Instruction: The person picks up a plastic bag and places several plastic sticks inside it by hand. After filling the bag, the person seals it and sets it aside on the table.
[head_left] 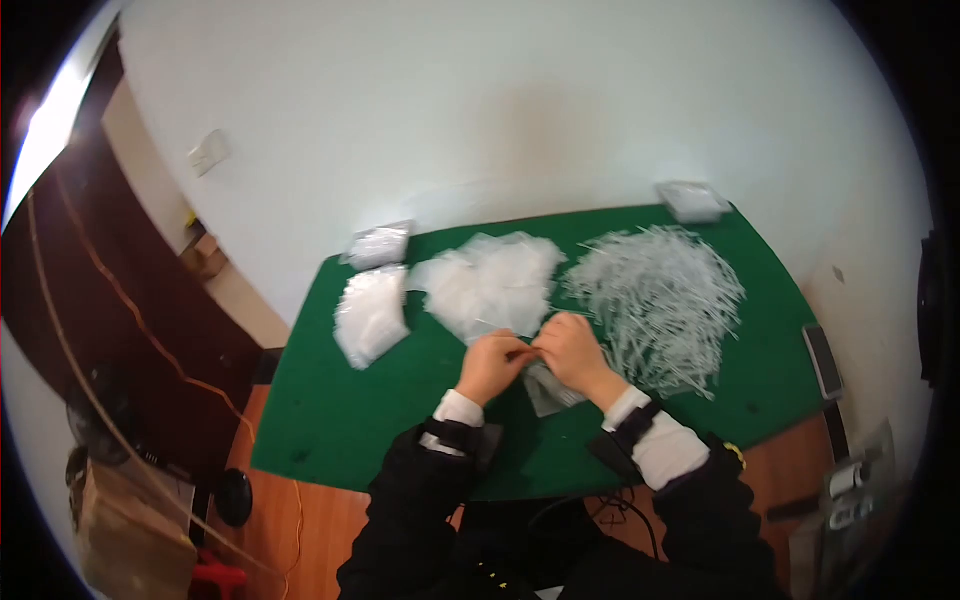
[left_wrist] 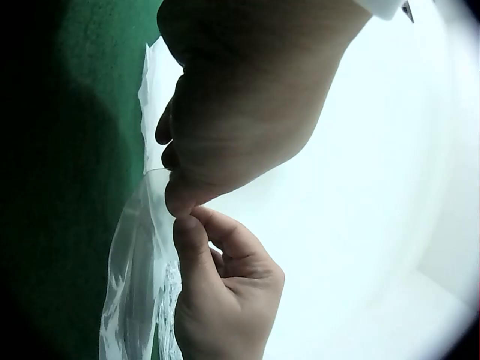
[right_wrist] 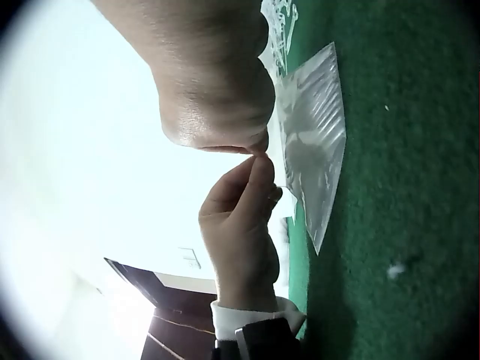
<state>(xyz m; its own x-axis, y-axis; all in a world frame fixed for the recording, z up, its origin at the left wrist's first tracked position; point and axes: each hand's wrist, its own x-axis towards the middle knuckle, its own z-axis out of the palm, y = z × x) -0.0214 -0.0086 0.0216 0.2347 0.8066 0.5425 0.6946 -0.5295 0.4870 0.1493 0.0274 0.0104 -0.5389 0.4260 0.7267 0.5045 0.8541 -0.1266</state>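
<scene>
My left hand [head_left: 490, 365] and right hand [head_left: 573, 352] meet fingertip to fingertip over the front middle of the green table. Between thumbs and fingers they pinch the upper edge of a clear plastic bag [right_wrist: 315, 146]. The bag hangs below the fingers, and ridged, strip-like lines show through it in the right wrist view. Its pinched edge is mostly hidden by the fingers. Behind the hands lies a spread of flat, translucent bags [head_left: 490, 285]. Right of them is a loose heap of thin white strips [head_left: 665, 300].
Filled clear packets [head_left: 370, 315] lie at the table's left side, with another shiny packet [head_left: 380, 245] behind them. One more packet [head_left: 692, 202] sits at the back right corner against the wall. A phone-like dark slab [head_left: 823, 362] is at the right edge of the green table [head_left: 340, 430].
</scene>
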